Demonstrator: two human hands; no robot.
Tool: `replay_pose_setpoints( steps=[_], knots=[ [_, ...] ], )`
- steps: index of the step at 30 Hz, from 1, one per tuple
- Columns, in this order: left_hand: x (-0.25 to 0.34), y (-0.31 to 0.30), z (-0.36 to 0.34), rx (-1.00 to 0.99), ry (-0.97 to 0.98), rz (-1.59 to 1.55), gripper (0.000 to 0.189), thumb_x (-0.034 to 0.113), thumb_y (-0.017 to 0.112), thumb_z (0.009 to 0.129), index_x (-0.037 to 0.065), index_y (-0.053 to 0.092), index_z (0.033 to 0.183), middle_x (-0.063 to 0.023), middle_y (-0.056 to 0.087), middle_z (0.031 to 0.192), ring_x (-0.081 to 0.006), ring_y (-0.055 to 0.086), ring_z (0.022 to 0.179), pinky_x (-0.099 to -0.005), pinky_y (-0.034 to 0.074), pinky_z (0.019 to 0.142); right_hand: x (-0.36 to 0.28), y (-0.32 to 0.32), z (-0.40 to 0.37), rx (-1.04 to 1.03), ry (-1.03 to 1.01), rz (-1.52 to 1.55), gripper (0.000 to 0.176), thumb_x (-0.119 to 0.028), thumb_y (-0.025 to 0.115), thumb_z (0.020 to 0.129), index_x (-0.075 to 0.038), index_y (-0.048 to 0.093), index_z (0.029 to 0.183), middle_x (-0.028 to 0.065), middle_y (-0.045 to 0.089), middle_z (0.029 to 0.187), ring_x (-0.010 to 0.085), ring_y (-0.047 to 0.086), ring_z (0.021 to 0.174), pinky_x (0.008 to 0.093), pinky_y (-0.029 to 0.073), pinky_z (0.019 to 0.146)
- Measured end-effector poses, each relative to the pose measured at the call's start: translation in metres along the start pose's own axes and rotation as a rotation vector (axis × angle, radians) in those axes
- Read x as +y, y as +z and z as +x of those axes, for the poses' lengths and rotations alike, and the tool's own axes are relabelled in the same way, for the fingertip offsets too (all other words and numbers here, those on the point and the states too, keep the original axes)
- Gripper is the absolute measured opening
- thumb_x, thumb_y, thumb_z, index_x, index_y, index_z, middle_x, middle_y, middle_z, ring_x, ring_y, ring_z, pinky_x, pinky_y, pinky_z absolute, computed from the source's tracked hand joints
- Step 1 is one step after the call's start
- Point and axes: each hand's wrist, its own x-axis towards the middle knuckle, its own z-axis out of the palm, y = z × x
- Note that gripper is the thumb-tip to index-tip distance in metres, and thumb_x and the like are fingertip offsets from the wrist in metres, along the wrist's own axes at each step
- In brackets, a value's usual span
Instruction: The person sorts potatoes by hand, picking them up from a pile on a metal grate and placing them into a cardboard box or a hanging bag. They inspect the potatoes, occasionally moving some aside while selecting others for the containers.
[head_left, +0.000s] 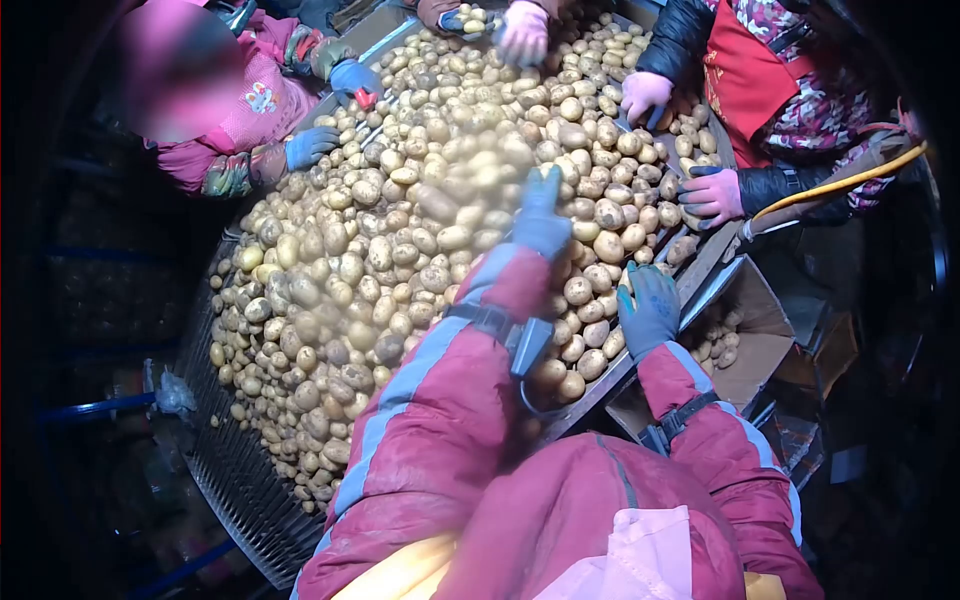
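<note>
My left hand, in a blue glove, reaches over the middle of the potato heap. Its fingers point away from me, stretched out over the potatoes, and no potato shows in its grip. Blurring covers the potatoes just beyond its fingertips. Close to the heap's right edge is my right hand, in a grey-blue glove with teal fingertips. Its fingers are apart and rest at the potatoes beside the metal rim; the palm side is hidden. Both sleeves are dark pink with pale blue stripes.
A cardboard box with potatoes stands below the rim on the right. Co-workers' gloved hands work at the far and side edges: blue gloves left, pink gloves right. A slatted metal edge borders the heap's near left.
</note>
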Motion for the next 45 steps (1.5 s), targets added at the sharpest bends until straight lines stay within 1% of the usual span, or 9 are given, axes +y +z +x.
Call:
replay_pose_setpoints(
  steps=[3,7,13,23,26,34,38,42,45],
  knots=[
    [0.027,-0.015,-0.031,-0.093,0.165,-0.151,0.079,0.004,0.060,0.079,0.016,0.042,0.155,-0.0273,0.029,0.162,-0.0409,0.034,0.148,-0.0378,0.036,0.119,0.003,0.005,-0.004,0.016,-0.008,-0.023,0.039,-0.025,0.066,0.090,-0.006,0.064,0.124,0.0138,0.064,0.119,0.0326,0.057,0.119,0.0467,0.040,0.107],
    [0.031,-0.065,-0.088,-0.221,-0.409,-0.817,0.055,0.011,0.067,0.083,0.013,0.061,0.137,-0.0151,0.063,0.128,-0.0240,0.065,0.108,-0.0365,0.057,0.087,0.004,0.004,-0.005,-0.018,0.003,-0.022,0.041,-0.027,0.065,0.091,-0.006,0.064,0.127,0.0134,0.064,0.121,0.0320,0.057,0.120,0.0461,0.040,0.107],
    [-0.018,-0.148,-0.146,0.038,-0.758,-0.932,0.035,0.031,0.058,0.100,0.002,0.067,0.118,-0.0115,0.068,0.089,-0.0164,0.063,0.066,-0.0291,0.053,0.054,0.001,0.003,-0.004,0.119,-0.078,-0.058,0.038,-0.026,0.067,0.086,-0.005,0.066,0.118,0.0118,0.064,0.108,0.0295,0.060,0.106,0.0435,0.044,0.096],
    [-0.055,-0.125,-0.118,0.111,-0.036,0.235,0.056,0.027,0.074,0.085,0.007,0.061,0.136,-0.0208,0.062,0.128,-0.0349,0.056,0.121,-0.0437,0.045,0.105,0.001,0.000,0.000,0.091,-0.070,-0.044,0.039,-0.026,0.066,0.087,-0.005,0.065,0.119,0.0123,0.064,0.108,0.0294,0.059,0.108,0.0439,0.043,0.099],
    [-0.032,-0.108,-0.105,0.049,0.196,0.084,0.053,0.025,0.072,0.085,0.008,0.061,0.134,-0.0202,0.060,0.132,-0.0380,0.051,0.126,-0.0453,0.040,0.111,0.000,0.004,-0.001,0.084,-0.061,-0.027,0.038,-0.027,0.066,0.086,-0.005,0.065,0.118,0.0125,0.064,0.108,0.0297,0.059,0.108,0.0444,0.042,0.100],
    [-0.106,-0.155,-0.006,0.147,0.130,0.523,0.061,0.028,0.080,0.078,0.011,0.063,0.134,-0.0176,0.058,0.137,-0.0369,0.052,0.129,-0.0436,0.042,0.111,0.004,0.004,-0.003,0.074,-0.031,-0.023,0.042,-0.027,0.065,0.088,-0.006,0.065,0.124,0.0129,0.065,0.115,0.0297,0.058,0.116,0.0451,0.041,0.104],
    [-0.047,-0.164,-0.010,-0.006,-0.065,0.777,0.055,0.044,0.069,0.082,0.014,0.066,0.128,-0.0160,0.065,0.127,-0.0361,0.058,0.120,-0.0446,0.046,0.104,0.004,0.004,-0.003,0.073,-0.035,-0.042,0.042,-0.027,0.065,0.088,-0.006,0.065,0.124,0.0119,0.065,0.116,0.0293,0.058,0.115,0.0446,0.041,0.104],
    [-0.079,-0.165,-0.019,0.002,0.021,0.607,0.057,0.044,0.068,0.085,0.012,0.064,0.132,-0.0186,0.069,0.117,-0.0353,0.065,0.110,-0.0452,0.050,0.099,0.003,0.004,-0.001,0.097,-0.058,-0.041,0.041,-0.028,0.065,0.088,-0.006,0.066,0.122,0.0115,0.065,0.113,0.0290,0.059,0.111,0.0433,0.043,0.101],
    [-0.085,-0.162,-0.030,-0.048,-0.240,-0.108,0.059,0.035,0.078,0.087,0.004,0.061,0.135,-0.0101,0.067,0.126,-0.0286,0.065,0.112,-0.0375,0.050,0.102,0.002,0.002,-0.003,0.129,-0.085,-0.050,0.039,-0.027,0.065,0.087,-0.006,0.066,0.120,0.0111,0.065,0.111,0.0286,0.060,0.108,0.0426,0.043,0.099]
  ],
)
